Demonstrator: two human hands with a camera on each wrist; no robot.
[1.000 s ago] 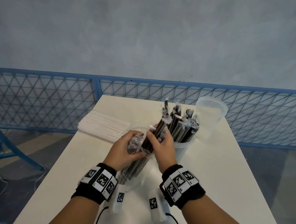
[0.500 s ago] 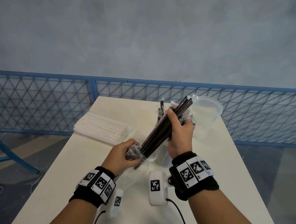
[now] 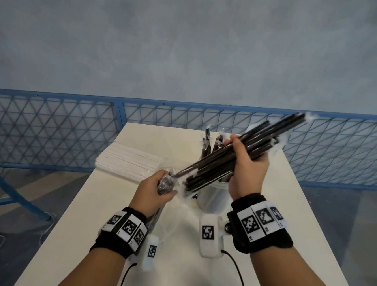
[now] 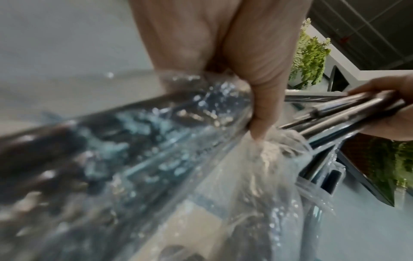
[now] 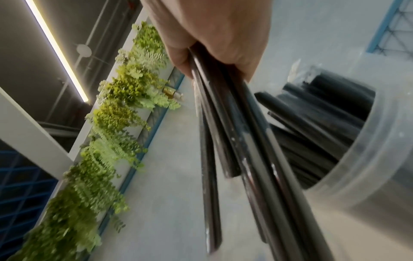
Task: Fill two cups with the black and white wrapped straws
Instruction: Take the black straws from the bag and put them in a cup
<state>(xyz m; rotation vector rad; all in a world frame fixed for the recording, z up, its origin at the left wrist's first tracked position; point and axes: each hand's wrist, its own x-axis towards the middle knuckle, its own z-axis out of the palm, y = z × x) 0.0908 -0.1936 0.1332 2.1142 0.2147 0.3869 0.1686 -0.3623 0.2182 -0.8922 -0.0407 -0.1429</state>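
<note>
The right hand point(image 3: 248, 169) is wrapped around a bundle of black straws point(image 3: 239, 157), each in clear wrap, and holds it slanted above the table point(image 3: 313, 224). The top ends point up and toward the far right corner, and the bottom ends hang low near the left hand. From the right wrist view the fingers point(image 5: 223, 35) curl round the shiny black straws point(image 5: 234, 141) that run down past the camera.

The left hand point(image 3: 155, 188) is clenched on the crumpled mouth of a clear plastic bag point(image 3: 167, 182) that still has dark straws inside. From the left wrist view the thumb point(image 4: 263, 106) pinches the bag point(image 4: 156, 141) shut, with the plastic bunched below it. One thin straw end seems to reach from the bundle to the bag's mouth; whether it is still inside the bag cannot be told.

Just behind the two hands, near the middle of the table, stands a clear cup point(image 3: 212, 198) already holding black straws point(image 3: 207, 142) upright; the right wrist view looks down into this cup point(image 5: 368, 167) and its straws. A second cup at the far right edge is mostly hidden behind the raised bundle.

A flat stack of white wrapped straws point(image 3: 130, 162) lies at the far left edge of the table. A blue mesh fence point(image 3: 46, 129) runs behind the table.
</note>
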